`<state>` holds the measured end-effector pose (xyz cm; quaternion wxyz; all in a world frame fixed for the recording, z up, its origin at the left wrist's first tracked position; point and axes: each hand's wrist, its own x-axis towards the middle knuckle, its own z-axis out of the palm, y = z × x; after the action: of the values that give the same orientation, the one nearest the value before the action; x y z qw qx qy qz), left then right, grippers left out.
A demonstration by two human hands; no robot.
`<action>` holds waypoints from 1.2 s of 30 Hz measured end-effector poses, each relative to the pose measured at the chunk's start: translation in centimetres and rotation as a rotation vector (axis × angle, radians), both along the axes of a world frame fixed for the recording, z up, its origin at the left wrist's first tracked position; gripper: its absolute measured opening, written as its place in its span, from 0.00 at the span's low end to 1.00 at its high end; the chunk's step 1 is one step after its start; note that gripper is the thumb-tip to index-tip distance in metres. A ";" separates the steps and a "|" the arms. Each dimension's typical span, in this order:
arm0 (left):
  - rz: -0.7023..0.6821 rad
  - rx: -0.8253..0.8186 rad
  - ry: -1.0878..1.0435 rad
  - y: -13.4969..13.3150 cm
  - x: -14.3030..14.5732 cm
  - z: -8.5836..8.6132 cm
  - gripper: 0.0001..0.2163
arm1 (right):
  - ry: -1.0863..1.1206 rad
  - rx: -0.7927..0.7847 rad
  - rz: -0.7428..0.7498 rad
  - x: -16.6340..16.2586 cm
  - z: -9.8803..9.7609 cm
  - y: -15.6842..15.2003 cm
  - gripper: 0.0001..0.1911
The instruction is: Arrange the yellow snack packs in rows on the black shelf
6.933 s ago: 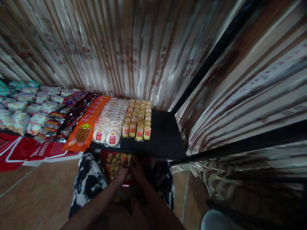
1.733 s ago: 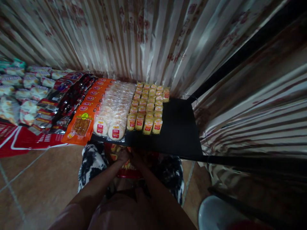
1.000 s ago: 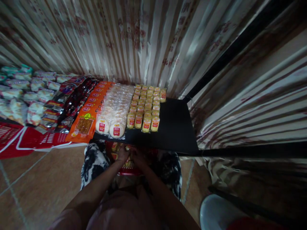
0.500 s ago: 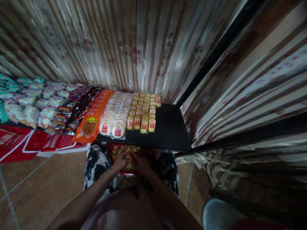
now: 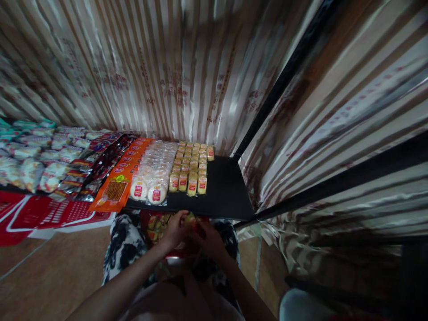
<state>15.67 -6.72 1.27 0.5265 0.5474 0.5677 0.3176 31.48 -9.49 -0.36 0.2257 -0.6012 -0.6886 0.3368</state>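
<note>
Yellow packet (image 5: 190, 218) sat at the fingertips of the left hand (image 5: 174, 229), whose fingers curled closed around it, forearm stretched forward between the knees. Opposite, the right hand (image 5: 209, 236) met it palm down; blur hid whether it clasped anything. Directly under the grip lay one red basket (image 5: 145, 220) holding more packets. Just beyond the grip, one black shelf (image 5: 227, 191) carried four columns of yellow packs (image 5: 192, 171), and two columns of round white cakes (image 5: 152, 178) further left.

I read curtain (image 5: 187, 67) as glossy satin cloth; shelf (image 5: 227, 191) matt black, smooth; snack packs (image 5: 192, 171) shiny plastic-wrapped; floor (image 5: 60, 263) smooth tile.
</note>
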 end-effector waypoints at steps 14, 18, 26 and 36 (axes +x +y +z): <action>0.003 0.389 -0.020 1.9 6.6 3.1 0.10 | -0.009 0.269 -0.336 3.8 2.4 3.4 0.18; -0.006 0.378 0.159 3.0 8.9 4.0 0.12 | -0.049 0.308 -0.393 4.9 2.2 5.7 0.17; -0.019 0.191 0.255 6.9 12.8 4.3 0.17 | -0.068 0.268 -0.463 6.8 1.4 9.8 0.20; 0.031 0.178 0.229 11.7 16.8 2.1 0.19 | 0.059 0.299 -0.507 8.1 -0.1 15.0 0.20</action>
<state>32.44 5.01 3.33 0.4026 0.6156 0.6023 0.3101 39.61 5.51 -0.44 0.4085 -0.7040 -0.5517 0.1819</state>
